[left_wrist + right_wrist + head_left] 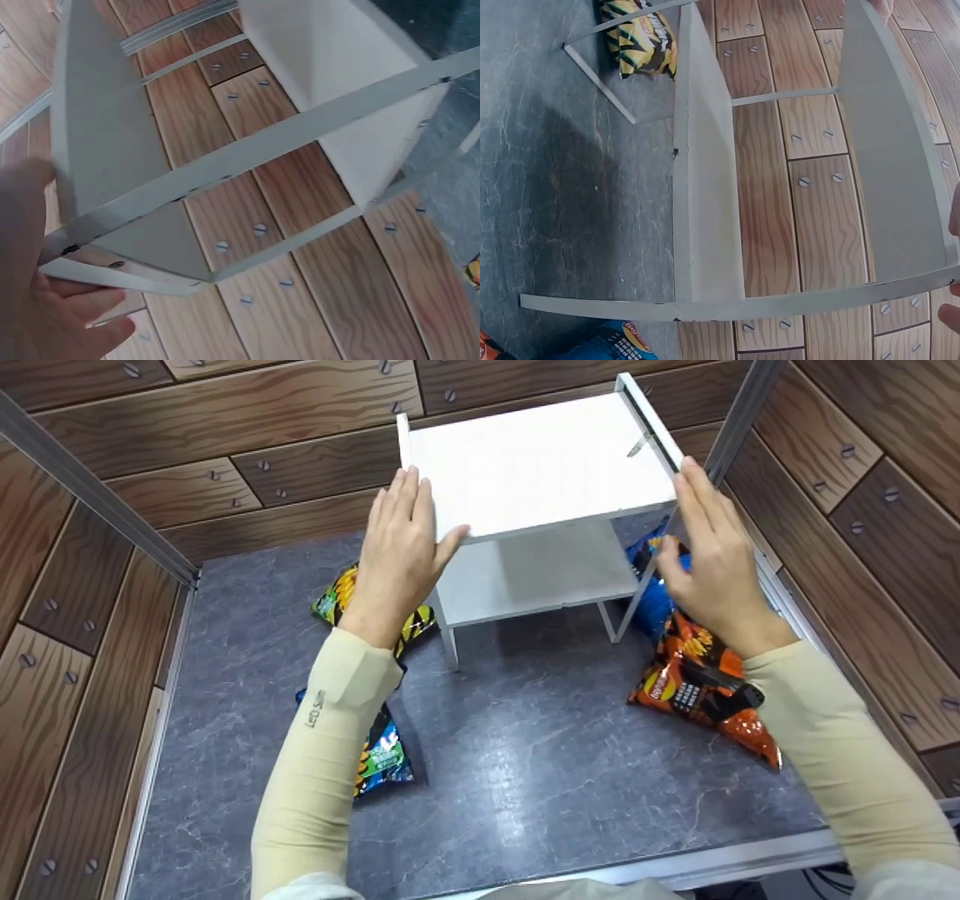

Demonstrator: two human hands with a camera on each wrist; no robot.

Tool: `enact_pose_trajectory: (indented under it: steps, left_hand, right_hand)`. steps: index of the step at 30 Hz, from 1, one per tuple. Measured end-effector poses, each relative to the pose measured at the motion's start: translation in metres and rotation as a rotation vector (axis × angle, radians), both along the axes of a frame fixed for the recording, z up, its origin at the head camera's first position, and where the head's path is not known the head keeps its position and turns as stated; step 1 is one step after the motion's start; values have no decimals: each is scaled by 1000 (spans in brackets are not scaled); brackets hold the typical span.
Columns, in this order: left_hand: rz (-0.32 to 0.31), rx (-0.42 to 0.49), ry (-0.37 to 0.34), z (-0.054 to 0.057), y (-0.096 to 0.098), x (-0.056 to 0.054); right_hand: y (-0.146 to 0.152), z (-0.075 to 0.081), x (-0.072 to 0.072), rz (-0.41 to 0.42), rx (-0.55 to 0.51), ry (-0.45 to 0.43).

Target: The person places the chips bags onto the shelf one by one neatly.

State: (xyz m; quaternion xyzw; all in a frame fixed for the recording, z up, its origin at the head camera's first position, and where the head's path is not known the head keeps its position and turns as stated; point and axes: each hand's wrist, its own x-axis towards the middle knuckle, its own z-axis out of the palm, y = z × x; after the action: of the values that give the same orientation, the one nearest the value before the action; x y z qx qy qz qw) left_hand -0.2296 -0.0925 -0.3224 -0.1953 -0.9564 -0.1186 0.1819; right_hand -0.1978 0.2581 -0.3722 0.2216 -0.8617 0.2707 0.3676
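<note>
A white two-tier metal shelf [547, 465] stands on the grey marbled floor, with a top board and a lower board [540, 577] between thin legs. My left hand [401, 536] lies along its left side, fingers extended and thumb on the top's front corner. In the left wrist view the left hand [52, 307] touches the frame's corner. My right hand [712, 555] touches the front end of the right side rail with straight fingers, its thumb held apart. Only the right hand's fingers [951, 315] show at the edge of the right wrist view.
An orange Lay's chip bag [682, 690] and a blue bag [651, 604] lie by the shelf's right side. To its left are a yellow-and-black bag [416, 622] and a blue-and-green bag [386, 757], both partly behind the left arm. Wood-patterned walls [315, 465] enclose the floor.
</note>
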Motion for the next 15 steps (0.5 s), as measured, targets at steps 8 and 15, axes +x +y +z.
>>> enact_pose_trajectory:
  steps: [8, 15]
  left_hand:
    - [17, -28, -4, -1, 5, 0]
    - [19, 3, 54, -6, 6, 2]
  right_hand:
    - [14, -20, 18, 27, 8, -66]
    - [40, -63, 35, -41, -56, -215]
